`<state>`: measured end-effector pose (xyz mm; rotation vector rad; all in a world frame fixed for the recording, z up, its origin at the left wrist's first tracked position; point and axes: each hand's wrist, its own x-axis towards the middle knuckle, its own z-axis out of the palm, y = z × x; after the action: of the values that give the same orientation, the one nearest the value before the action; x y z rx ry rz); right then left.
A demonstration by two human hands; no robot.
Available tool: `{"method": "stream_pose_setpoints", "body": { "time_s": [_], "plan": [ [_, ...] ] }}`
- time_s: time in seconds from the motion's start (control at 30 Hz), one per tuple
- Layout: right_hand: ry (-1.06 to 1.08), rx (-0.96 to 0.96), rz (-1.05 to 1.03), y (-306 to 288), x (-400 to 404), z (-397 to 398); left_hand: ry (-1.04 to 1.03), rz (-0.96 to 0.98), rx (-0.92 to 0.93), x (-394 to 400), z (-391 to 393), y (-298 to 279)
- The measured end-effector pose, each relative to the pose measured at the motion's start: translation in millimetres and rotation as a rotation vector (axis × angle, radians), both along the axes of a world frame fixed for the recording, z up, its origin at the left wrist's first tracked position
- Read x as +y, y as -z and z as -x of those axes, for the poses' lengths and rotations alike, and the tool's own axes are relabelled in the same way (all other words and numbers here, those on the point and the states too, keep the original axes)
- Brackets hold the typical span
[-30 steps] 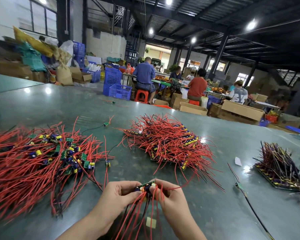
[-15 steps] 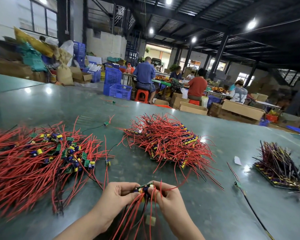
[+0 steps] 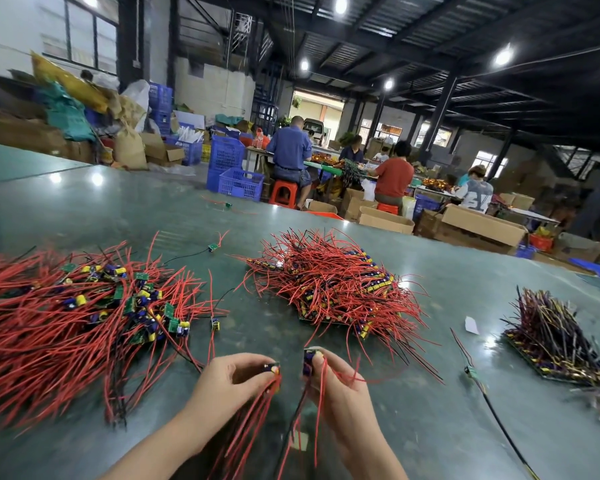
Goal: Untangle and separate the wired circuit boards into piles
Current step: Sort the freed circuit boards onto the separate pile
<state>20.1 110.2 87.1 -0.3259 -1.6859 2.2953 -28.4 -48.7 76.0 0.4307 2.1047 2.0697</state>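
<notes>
A: Near the table's front edge, low centre: left hand [image 3: 229,379] pinches one small board [image 3: 272,369] between thumb and fingertips; right hand [image 3: 336,386] pinches a second board [image 3: 309,361] the same way. A clear gap between the two boards. Red and black leads hang from both toward the wearer.

B: Risk?

A: My reading: the hanging leads may be crossed below the hands, where I cannot follow them. Pulling wider could snag, strain a solder joint, or drag a board out of the pinch. The right board's leads also trail close to the sorted pile [image 3: 333,289], and could hook its strands.

B: Other stock?

A: Tangled heap [image 3: 66,317] at left, boards and red wire mixed. Neat dark-wired stack [image 3: 555,337] far right. One stray lead [image 3: 471,372] between.

B: Containers?

A: None on the table [image 3: 430,427]. Beyond it, blue crates [image 3: 239,183], contents unreadable, and open cartons [image 3: 482,230], insides hidden.
</notes>
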Motion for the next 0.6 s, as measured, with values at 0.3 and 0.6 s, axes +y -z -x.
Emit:
{"method": "stream_pose_setpoints", "body": {
  "time_s": [0.3,0.6],
  "plan": [
    [-0.105,0.005,-0.309,-1,-9,1,0.063,-0.153,-0.010,4,-3,-8],
    [-0.136,-0.001,-0.269,-12,-7,-7,0.233,-0.281,-0.124,0,0,-7]
  ]
}}
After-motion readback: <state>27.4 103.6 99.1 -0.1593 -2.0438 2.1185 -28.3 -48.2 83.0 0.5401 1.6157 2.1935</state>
